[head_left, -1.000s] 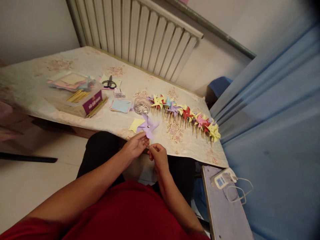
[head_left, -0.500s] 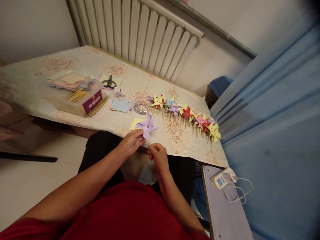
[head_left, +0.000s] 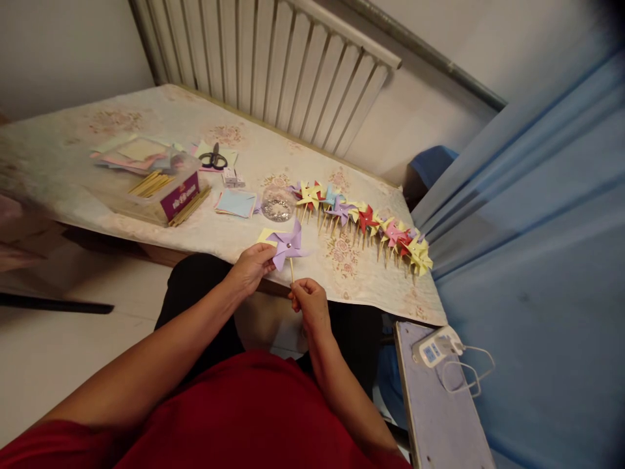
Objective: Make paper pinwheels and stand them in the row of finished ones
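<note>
left hand (head_left: 250, 267) touches purple pinwheel (head_left: 287, 247); right hand (head_left: 311, 303) pinches its stick (head_left: 292, 269); more pinwheels (head_left: 366, 219) right on table (head_left: 312, 260); scissors (head_left: 213, 158), box (head_left: 180, 197) left

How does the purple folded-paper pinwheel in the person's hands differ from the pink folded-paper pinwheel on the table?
The purple folded-paper pinwheel is held, left hand at a blade, right hand on its thin wooden stick; the pink folded-paper pinwheel is on the floral table, untouched. The purple one is apart from the row of pinwheels; the pink one sits crowded within it. Both have folded blades and a small stud at the centre.
</note>
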Demonstrator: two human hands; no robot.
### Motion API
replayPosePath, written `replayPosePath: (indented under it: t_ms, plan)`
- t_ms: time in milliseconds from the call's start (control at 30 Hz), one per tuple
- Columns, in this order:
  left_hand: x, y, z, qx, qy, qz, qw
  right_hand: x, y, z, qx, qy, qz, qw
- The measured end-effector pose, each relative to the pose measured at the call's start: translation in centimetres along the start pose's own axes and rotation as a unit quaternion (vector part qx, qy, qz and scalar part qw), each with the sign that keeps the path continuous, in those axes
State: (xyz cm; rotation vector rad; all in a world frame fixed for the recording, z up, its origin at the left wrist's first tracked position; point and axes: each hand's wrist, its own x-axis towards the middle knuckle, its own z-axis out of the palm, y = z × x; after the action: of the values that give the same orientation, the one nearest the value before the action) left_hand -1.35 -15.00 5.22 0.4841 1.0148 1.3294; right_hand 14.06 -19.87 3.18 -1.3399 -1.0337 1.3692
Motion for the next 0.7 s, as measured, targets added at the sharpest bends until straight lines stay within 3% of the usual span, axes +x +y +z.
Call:
replayPosePath:
  t_ms: [367,700]
  plan:
    - [-1.5,-2.3,-0.5,0.036,-0.025,-0.042,0.998,0.0,0.0,0.1,0.016,0.019,0.000,1.000]
    - [-1.6,-3.5,0.5,0.088,-0.031,-0.034,0.995,0.0,0.0,-0.1,0.008,0.012,-0.001,1.000]
